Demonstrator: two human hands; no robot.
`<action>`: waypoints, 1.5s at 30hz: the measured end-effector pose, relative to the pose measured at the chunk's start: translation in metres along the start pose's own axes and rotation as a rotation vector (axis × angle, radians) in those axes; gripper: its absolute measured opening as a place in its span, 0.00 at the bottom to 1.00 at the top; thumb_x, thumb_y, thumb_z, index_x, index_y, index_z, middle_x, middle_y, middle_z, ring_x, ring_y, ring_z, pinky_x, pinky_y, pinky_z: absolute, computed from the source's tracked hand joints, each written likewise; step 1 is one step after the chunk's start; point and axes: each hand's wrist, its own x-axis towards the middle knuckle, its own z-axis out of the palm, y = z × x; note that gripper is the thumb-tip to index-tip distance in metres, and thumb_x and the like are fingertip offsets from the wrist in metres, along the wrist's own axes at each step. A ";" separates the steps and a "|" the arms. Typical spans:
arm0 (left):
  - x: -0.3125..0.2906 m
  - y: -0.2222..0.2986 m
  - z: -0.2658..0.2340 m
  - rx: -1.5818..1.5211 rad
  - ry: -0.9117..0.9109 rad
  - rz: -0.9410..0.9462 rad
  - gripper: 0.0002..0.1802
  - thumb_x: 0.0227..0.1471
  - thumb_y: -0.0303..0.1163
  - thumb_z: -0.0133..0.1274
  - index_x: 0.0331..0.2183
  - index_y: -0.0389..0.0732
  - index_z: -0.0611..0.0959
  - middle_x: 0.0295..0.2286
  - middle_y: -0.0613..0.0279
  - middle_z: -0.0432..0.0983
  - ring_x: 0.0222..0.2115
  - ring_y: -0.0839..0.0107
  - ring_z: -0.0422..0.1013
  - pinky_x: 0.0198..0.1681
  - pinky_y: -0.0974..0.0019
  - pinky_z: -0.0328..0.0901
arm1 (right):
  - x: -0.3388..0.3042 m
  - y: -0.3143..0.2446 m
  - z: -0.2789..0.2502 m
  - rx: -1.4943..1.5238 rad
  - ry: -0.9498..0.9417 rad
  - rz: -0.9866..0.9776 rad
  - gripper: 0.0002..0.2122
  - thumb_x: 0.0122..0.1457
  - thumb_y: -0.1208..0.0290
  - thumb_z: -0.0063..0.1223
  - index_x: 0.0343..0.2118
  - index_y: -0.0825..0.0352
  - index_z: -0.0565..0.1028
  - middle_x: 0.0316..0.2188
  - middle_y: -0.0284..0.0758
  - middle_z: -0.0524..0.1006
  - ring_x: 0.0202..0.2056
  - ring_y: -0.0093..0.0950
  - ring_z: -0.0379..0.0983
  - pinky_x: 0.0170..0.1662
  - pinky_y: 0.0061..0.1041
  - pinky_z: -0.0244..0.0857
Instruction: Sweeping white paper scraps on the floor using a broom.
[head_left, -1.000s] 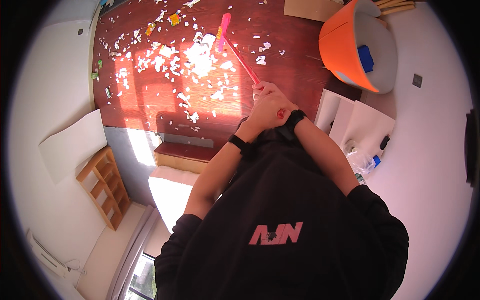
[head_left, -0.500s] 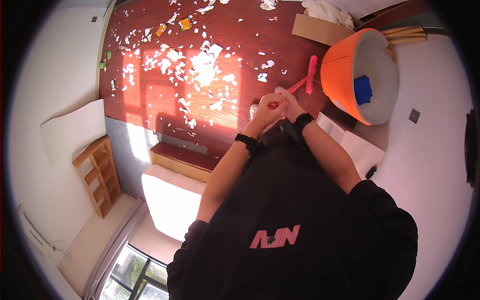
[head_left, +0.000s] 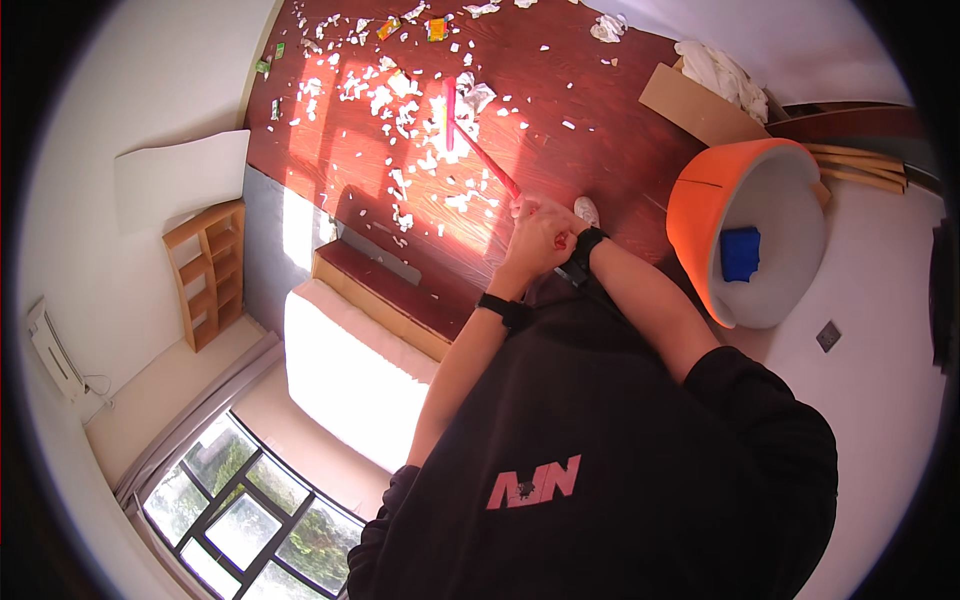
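A broom with a red handle slants away from me to the left. Its pink head lies over a sunlit heap of white paper scraps on the red-brown floor. My left hand is closed around the handle near its end, which pokes out of the fist. Close against it, my right hand also grips the handle, partly hidden behind the left. More scraps are strewn about the broom head.
An orange bin with a grey inside stands to the right, a blue thing in it. Behind it are a cardboard piece and wooden strips. On the left are a white-topped bench and a wooden shelf.
The broom head has swung from beside the orange bin at right to the paper heap at left. Both hands still hold the handle, and my view has turned somewhat.
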 end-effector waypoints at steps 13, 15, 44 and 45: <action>0.072 0.014 0.000 -0.467 0.055 0.028 0.09 0.43 0.22 0.57 0.19 0.36 0.72 0.20 0.60 0.68 0.26 0.63 0.67 0.43 0.63 0.63 | -0.062 -0.100 0.022 0.090 0.299 -0.143 0.03 0.59 0.73 0.49 0.33 0.66 0.72 0.31 0.29 0.75 0.33 0.23 0.74 0.39 0.22 0.68; 0.079 0.005 0.008 -0.648 0.043 -0.039 0.09 0.43 0.22 0.57 0.20 0.35 0.73 0.21 0.60 0.69 0.25 0.64 0.67 0.41 0.63 0.63 | -0.061 -0.096 0.004 -0.020 0.584 -0.116 0.03 0.59 0.73 0.49 0.33 0.65 0.72 0.30 0.29 0.75 0.33 0.24 0.74 0.40 0.22 0.68; 0.325 -0.089 -0.087 -0.420 0.110 0.232 0.09 0.41 0.24 0.57 0.21 0.38 0.72 0.23 0.60 0.70 0.29 0.60 0.68 0.40 0.62 0.64 | 0.103 -0.333 -0.058 -0.083 0.374 -0.177 0.06 0.61 0.68 0.49 0.28 0.61 0.74 0.27 0.26 0.73 0.30 0.16 0.70 0.31 0.17 0.66; 0.335 -0.094 -0.084 -0.502 0.094 0.198 0.08 0.41 0.24 0.56 0.21 0.37 0.72 0.23 0.60 0.70 0.28 0.62 0.68 0.39 0.63 0.64 | 0.110 -0.352 -0.057 -0.110 0.406 -0.142 0.06 0.60 0.67 0.50 0.28 0.61 0.74 0.27 0.26 0.73 0.29 0.16 0.70 0.30 0.18 0.66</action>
